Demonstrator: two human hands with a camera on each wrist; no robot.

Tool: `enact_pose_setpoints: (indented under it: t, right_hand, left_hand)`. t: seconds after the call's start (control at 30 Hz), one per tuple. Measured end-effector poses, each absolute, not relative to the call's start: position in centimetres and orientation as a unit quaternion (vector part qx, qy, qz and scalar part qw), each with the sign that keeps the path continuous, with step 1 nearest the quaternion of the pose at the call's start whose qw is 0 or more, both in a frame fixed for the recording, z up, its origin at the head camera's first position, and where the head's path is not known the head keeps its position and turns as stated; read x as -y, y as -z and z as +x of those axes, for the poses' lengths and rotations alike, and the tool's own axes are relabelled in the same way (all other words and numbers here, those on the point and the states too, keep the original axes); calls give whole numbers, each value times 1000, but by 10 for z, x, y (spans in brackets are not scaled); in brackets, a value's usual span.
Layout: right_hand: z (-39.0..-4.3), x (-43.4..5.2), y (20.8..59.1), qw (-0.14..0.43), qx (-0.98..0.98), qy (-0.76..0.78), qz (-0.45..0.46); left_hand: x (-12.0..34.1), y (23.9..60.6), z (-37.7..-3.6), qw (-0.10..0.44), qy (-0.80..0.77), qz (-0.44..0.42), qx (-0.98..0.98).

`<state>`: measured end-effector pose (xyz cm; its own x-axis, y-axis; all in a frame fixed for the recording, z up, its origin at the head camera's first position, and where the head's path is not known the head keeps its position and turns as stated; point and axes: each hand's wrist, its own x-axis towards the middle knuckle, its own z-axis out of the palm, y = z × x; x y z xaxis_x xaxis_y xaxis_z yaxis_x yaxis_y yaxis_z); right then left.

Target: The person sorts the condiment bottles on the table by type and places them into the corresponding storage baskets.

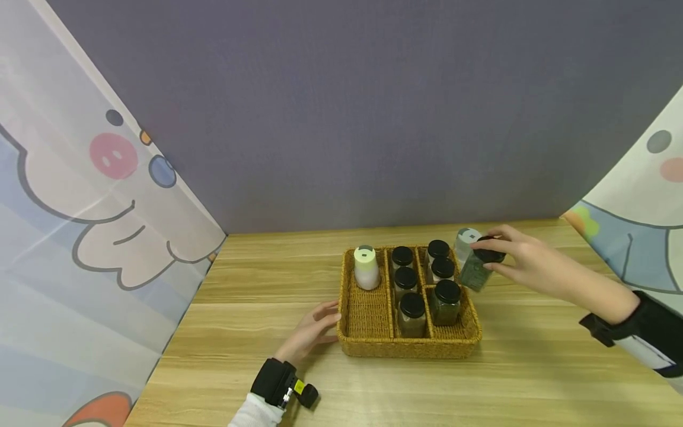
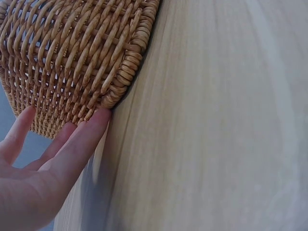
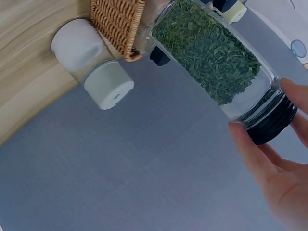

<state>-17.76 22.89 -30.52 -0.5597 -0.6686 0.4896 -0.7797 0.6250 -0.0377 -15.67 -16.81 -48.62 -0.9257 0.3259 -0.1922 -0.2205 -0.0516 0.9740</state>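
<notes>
The right hand point(image 1: 525, 261) grips a clear jar of green dried herbs point(image 1: 476, 270) by its black screw cap point(image 1: 489, 254), fingers and thumb curled round the cap, the jar tilted and held just above the right rim of the woven basket point(image 1: 373, 347), near the far right part of the tabletop point(image 1: 240, 356). In the right wrist view the herb jar point(image 3: 211, 57) shows no label or writing, and the fingers point(image 3: 250, 154) close on its cap. Just beside it, outside the basket's far right corner, stands a clear jar with a white lid point(image 1: 465, 244); the mark on that lid is too small to read. The left hand point(image 1: 312, 332) lies flat with straight fingers point(image 2: 79, 144), their tips touching the basket's left wall at the tabletop. In the basket stand six black-capped jars point(image 1: 412, 313) across the middle and right compartments and a white bottle point(image 1: 366, 267) in the left one; none carries readable writing.
</notes>
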Motion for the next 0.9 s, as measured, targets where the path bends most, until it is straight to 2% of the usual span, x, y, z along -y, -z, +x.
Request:
enact_pose_setpoints:
  t: [0.3, 0.63, 0.9]
  right_hand:
    - [-167, -225, 298, 227, 854, -138, 447]
    - [-158, -214, 295, 263, 816, -150, 492]
    - [-154, -210, 299, 247, 802, -163, 518]
  left_hand:
    - [168, 487, -157, 188, -724, 38, -662]
    - [168, 486, -157, 190, -723, 40, -663]
    - [168, 485, -156, 190, -724, 41, -662]
